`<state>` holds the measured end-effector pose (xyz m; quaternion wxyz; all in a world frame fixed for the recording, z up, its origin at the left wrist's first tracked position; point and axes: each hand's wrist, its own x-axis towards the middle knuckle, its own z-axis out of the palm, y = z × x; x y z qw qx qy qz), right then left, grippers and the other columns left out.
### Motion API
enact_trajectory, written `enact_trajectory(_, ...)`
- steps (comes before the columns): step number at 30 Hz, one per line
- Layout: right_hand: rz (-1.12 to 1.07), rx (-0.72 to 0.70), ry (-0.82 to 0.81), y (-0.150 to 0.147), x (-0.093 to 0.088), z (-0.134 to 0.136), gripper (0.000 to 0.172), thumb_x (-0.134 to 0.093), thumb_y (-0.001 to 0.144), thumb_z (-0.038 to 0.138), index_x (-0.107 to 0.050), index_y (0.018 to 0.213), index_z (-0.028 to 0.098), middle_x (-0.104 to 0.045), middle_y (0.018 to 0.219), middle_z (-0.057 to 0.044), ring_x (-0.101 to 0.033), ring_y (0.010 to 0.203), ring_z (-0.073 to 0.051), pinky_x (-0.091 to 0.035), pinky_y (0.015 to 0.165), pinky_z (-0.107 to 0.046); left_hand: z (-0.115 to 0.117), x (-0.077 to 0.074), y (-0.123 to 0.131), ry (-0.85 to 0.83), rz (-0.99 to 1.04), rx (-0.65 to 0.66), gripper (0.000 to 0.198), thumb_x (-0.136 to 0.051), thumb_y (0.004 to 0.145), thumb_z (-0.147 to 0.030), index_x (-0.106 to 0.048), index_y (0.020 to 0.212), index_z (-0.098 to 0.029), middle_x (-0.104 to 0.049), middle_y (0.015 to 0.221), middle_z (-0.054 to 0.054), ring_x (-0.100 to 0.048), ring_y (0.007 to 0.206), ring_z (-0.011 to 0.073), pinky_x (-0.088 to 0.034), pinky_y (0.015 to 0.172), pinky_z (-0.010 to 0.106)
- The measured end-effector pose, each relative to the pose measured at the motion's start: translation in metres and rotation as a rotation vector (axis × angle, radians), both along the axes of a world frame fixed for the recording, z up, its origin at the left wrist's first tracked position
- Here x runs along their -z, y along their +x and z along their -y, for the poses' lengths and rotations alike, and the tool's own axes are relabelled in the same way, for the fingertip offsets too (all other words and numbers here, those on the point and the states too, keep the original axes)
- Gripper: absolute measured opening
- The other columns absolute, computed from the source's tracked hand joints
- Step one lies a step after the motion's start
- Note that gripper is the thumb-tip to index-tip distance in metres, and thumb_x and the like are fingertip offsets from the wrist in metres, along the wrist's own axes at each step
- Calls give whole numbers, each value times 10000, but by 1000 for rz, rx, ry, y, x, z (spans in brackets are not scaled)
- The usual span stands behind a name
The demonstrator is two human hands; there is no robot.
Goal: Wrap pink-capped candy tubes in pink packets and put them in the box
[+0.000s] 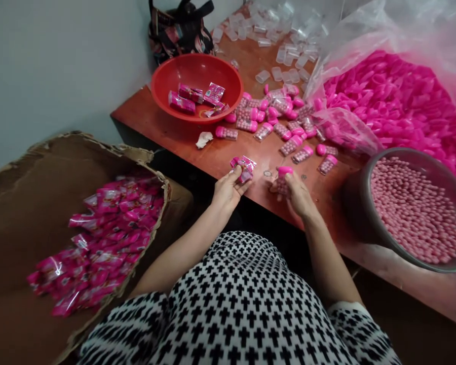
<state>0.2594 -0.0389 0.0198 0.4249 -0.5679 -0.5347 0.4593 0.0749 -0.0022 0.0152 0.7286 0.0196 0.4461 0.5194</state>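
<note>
My left hand pinches a shiny pink printed wrapper over the table's near edge. In my right hand is a small clear candy bottle with a pink cap, filled with pale pink balls. The two hands are apart, a short gap of table between them. Beyond them lie several filled candy bottles with pink caps, scattered on their sides. A red bowl at the back left holds several printed wrappers.
At my left, a torn cardboard box holds a heap of pink packets. A grey tub of pink balls stands at the right. Behind it are a plastic bag of pink caps, clear empty containers and a dark bag.
</note>
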Motion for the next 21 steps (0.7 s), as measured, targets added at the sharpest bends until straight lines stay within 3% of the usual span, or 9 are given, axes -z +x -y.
enact_trajectory(3, -257, -73, -127, -23, 5, 13, 510, -460, 857, 557, -503, 1255, 240, -648, 878, -31, -614, 726, -177, -533, 592, -317, 2, 0, 2, 14, 18, -9, 136, -714, 757, -213, -628, 794, -113, -684, 701, 42, -668, 604, 143, -567, 633, 276)
enact_trajectory(7, 101, 28, 47, -42, 7, 23, 439, -615, 804, 445, -586, 1191, 241, -647, 869, -22, -610, 756, -181, -548, 732, -376, 7, -2, 5, 29, 57, -19, 177, -733, 740, -236, -636, 836, -123, -693, 733, 48, -684, 658, 154, -569, 720, 309)
enact_trajectory(10, 377, 175, 244, -54, 6, 26, 394, -582, 833, 415, -587, 1181, 231, -655, 1071, -89, -603, 1023, -262, -477, 933, -484, 10, -5, 7, 27, 73, -5, 202, -753, 719, -248, -633, 829, -129, -693, 737, 50, -689, 678, 165, -562, 742, 319)
enact_trajectory(12, 427, 200, 246, -61, 5, 26, 425, -542, 852, 440, -552, 1212, 215, -605, 1210, -127, -543, 1164, -298, -430, 990, -524, 12, -7, 9, 26, 78, 0, 202, -754, 718, -252, -633, 824, -129, -693, 742, 51, -685, 665, 159, -555, 724, 303)
enact_trajectory(14, 314, 171, 134, -66, 5, 26, 423, -478, 880, 486, -532, 1199, 213, -624, 1154, -120, -586, 1102, -279, -496, 917, -482, 12, -6, 10, 31, 83, -5, 195, -748, 724, -251, -633, 824, -129, -692, 739, 46, -677, 642, 147, -547, 690, 279)
enact_trajectory(16, 44, 110, -20, -68, 4, 27, 384, -407, 905, 514, -513, 1138, 228, -657, 972, -69, -653, 880, -210, -573, 716, -366, 12, -4, 9, 45, 86, -14, 201, -751, 721, -254, -632, 828, -133, -690, 737, 39, -671, 631, 140, -535, 656, 259)
enact_trajectory(18, -247, 65, -125, -69, 5, 28, 318, -418, 904, 503, -482, 1072, 240, -635, 834, -11, -636, 689, -145, -557, 547, -267, 11, -2, 8, 57, 88, -24, 209, -758, 713, -259, -626, 819, -135, -684, 725, 32, -663, 615, 131, -523, 627, 242)
enact_trajectory(21, -454, 62, -140, -70, 6, 28, 258, -539, 857, 449, -469, 998, 245, -602, 802, 29, -605, 630, -101, -567, 549, -242, 10, 1, 7, 53, 87, -28, 189, -737, 736, -266, -618, 799, -134, -672, 690, 23, -644, 579, 121, -511, 597, 235)
